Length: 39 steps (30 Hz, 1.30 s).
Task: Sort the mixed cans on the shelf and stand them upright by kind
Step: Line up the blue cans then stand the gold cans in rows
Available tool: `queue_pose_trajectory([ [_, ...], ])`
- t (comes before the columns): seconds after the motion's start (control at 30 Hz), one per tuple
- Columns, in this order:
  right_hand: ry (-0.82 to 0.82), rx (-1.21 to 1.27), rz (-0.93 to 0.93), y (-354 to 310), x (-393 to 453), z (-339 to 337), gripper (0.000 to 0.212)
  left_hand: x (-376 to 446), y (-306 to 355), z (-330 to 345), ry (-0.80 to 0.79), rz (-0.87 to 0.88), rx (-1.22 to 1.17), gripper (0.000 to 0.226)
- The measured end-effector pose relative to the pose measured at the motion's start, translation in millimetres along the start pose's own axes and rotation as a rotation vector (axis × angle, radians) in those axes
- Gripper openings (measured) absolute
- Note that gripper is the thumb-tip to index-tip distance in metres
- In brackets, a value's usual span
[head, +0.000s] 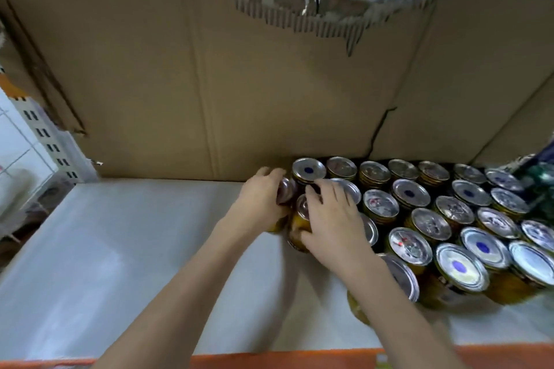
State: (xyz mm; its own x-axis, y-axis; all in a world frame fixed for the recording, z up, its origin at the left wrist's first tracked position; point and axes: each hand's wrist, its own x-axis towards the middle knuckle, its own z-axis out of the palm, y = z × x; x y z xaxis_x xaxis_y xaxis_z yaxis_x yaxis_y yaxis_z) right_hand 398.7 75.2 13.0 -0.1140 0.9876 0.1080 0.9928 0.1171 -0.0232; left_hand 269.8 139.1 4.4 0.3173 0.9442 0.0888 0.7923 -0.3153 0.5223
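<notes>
Yellow cans point(431, 219) upright (lids on) | hands point(299, 207) seemingly gripping two

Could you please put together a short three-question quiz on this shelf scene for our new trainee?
1. True or false: the left hand rests flat on the bare shelf and touches no can.
2. The block of upright cans stands on which part of the shelf? A) left half B) right half C) spread evenly across it
3. What stands behind the cans as a backing?

Key
1. False: it grips a can at the block's left edge, while the right hand grips the yellow can beside it.
2. B
3. A torn cardboard sheet.
</notes>
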Motion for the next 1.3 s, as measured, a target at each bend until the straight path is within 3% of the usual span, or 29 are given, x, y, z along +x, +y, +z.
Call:
queue_pose_trajectory([
  [0.2, -0.031, 0.095, -0.066, 19, -12, 6, 0.079, -9, -5, 10, 0.050, -0.104, -0.112, 0.086],
  [0.3, -0.031, 0.127, -0.092, 27, -18, 3, 0.079, -27, -3, 25, 0.080, -0.091, -0.008, 0.093],
  [0.43, -0.017, 0.064, -0.060, 40, -25, -1, 0.081, -54, -2, 37, 0.170, -0.074, 0.112, 0.087],
  [0.6, 0.129, 0.013, 0.091, 60, -39, 3, 0.073, -83, -8, 42, 0.228, -0.038, 0.239, 0.081],
  [0.77, 0.191, 0.075, 0.253, 75, -64, 7, 0.072, -97, -12, 36, 0.282, 0.038, 0.253, 0.051],
  [0.97, 0.268, 0.124, 0.333, 81, -96, 7, 0.068, -91, 4, 30, 0.344, 0.134, 0.169, 0.048],
  [1.3, 0.300, -0.053, 0.332, 128, -119, 3, 0.043, -78, 62, 52, 0.299, 0.274, 0.178, 0.046],
])
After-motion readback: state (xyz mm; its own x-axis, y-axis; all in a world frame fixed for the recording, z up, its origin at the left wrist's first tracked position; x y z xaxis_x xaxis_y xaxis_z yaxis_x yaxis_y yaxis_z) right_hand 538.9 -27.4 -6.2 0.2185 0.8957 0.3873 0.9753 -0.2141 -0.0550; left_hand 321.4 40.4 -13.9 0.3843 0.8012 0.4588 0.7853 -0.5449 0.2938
